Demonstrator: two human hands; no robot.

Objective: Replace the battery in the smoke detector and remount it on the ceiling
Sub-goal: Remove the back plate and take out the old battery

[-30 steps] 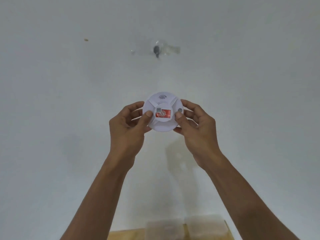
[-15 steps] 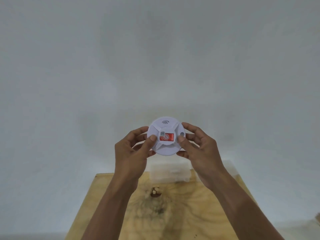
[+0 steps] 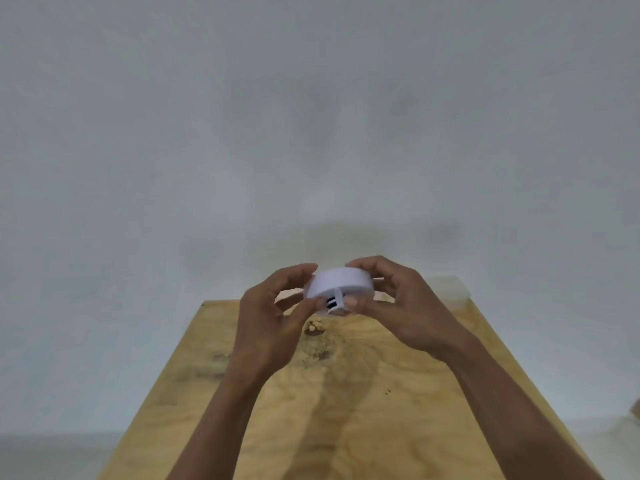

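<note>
Both grips, left hand [image 3: 273, 317] & right hand [image 3: 398, 306], pinch the smoke detector [image 3: 341, 287]; it's now off the ceiling, flipped over the tabletop [image 3: 346, 393], battery swap next.

White smoke detector [image 3: 341, 284] with dark vent slots; yellow-brown grained plywood table [image 3: 363, 410].

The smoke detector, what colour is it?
White, with dark slots along its side; the head view shows the smoke detector best.
</note>
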